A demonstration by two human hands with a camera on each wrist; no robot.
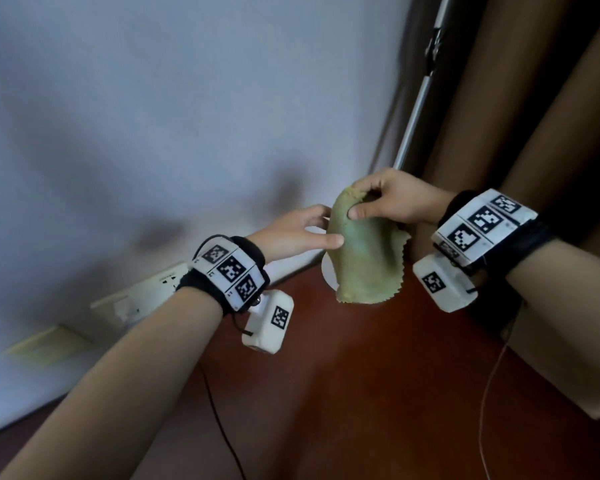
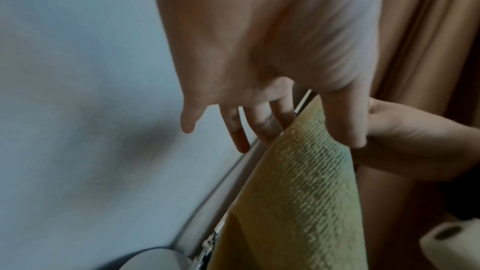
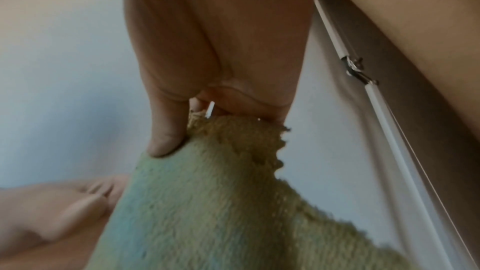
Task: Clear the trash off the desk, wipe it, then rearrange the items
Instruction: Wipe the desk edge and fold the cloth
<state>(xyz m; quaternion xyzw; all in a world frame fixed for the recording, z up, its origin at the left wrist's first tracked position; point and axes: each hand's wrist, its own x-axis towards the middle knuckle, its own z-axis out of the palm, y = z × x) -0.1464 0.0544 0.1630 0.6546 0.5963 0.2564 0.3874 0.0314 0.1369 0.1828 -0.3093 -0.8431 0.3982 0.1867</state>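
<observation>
Hanging cloth (image 1: 357, 261), top edge hidden inside right hand (image 1: 395, 202) grip.

Bare forearms, no sleeves, with left hand (image 1: 291, 233) and right hand (image 1: 392, 202) both uncovered, no rings or gloves on the fingers. Behind each hand, well back from the fingertips, a black wrist strap (image 1: 253, 252) carrying a white curved band (image 1: 229, 271) printed with three black-and-white square markers in a row. Hanging under each wrist, a white rounded camera box (image 1: 269, 322) bearing one more such marker, with a thin dark cable (image 1: 219, 424) trailing from the left unit and a pale wire (image 1: 489, 386) below the right one.
</observation>
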